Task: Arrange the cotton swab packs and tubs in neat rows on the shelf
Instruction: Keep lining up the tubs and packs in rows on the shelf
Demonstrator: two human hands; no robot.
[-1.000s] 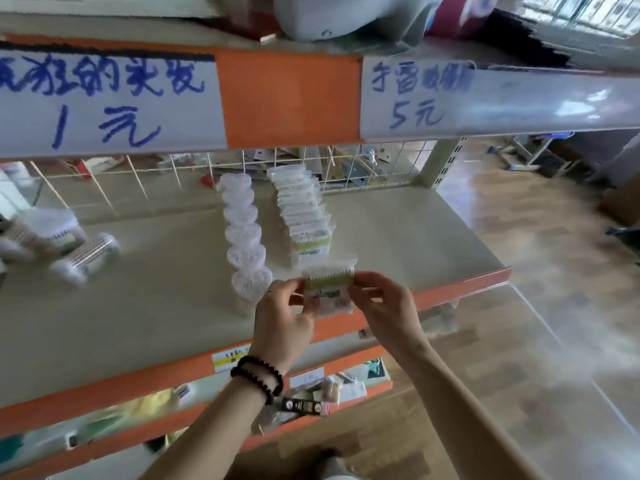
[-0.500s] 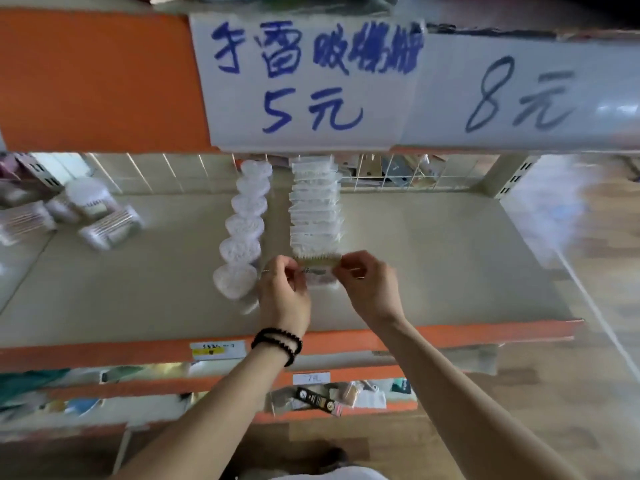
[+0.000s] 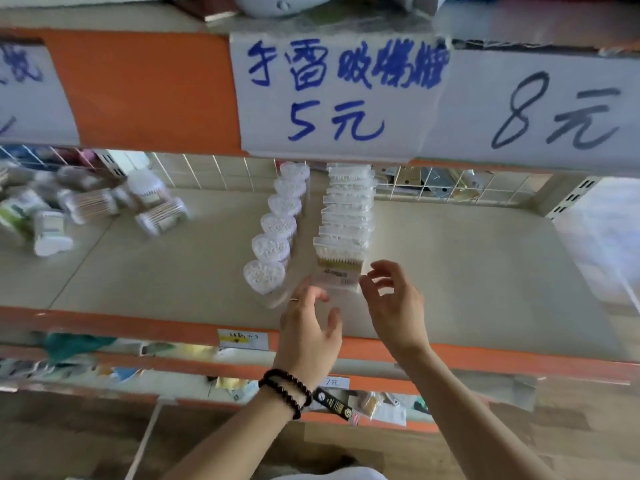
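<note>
A row of flat cotton swab packs (image 3: 348, 216) runs from the back of the beige shelf (image 3: 467, 271) toward its front. The front pack (image 3: 338, 271) stands at the near end of that row. To its left runs a row of heart-shaped swab tubs (image 3: 275, 230). My left hand (image 3: 308, 327) hovers just below and left of the front pack with loose fingers, holding nothing. My right hand (image 3: 394, 303) is just right of the pack, fingers spread and free. A loose heap of round swab tubs (image 3: 86, 206) lies at the shelf's left.
An orange shelf edge (image 3: 138, 327) runs along the front, with a price label (image 3: 242, 339). A wire grid (image 3: 450, 188) backs the shelf. Overhead hang paper price signs (image 3: 332, 95). Lower shelves hold mixed small goods (image 3: 346, 407).
Both hands held the front pack and set it at the near end of the pack row. They have now let go and drawn back slightly; the view shifted right.
</note>
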